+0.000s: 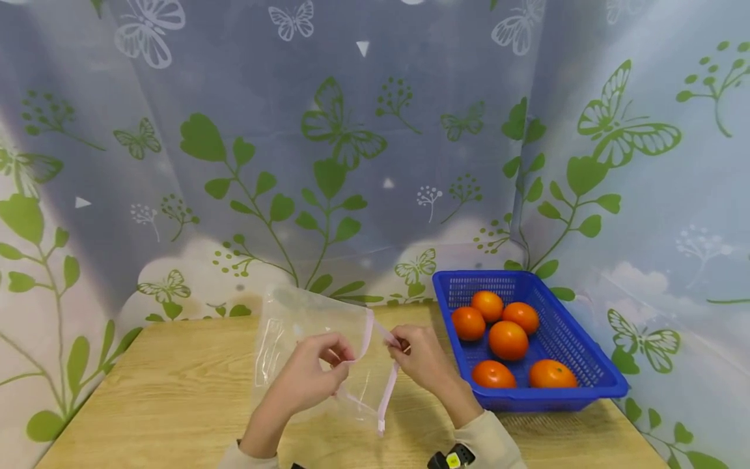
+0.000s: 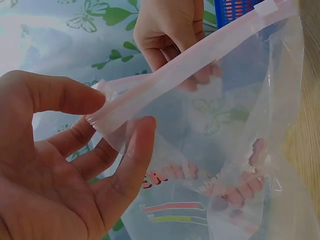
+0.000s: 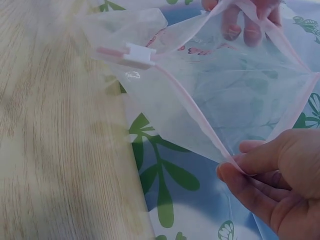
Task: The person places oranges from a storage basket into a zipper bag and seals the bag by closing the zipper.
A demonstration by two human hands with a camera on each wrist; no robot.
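Observation:
A clear plastic zip bag [image 1: 287,326] with a pale pink zip rim is spread between both hands above the table. My left hand [image 1: 316,374] pinches one side of the rim between thumb and fingers. The opposite side is pinched by my right hand [image 1: 423,357], so the mouth gapes in a diamond shape in the right wrist view. A white slider [image 3: 139,56] sits at one end of the zip. Red print and coloured bars [image 2: 175,206] show on the bag's side in the left wrist view. Nothing shows inside the bag.
At the right of the wooden table [image 1: 193,371] stands a blue plastic basket [image 1: 586,348] holding several round orange fruits [image 1: 508,340]. A curtain [image 1: 263,85] printed with butterflies and leaves hangs behind the table and along its sides.

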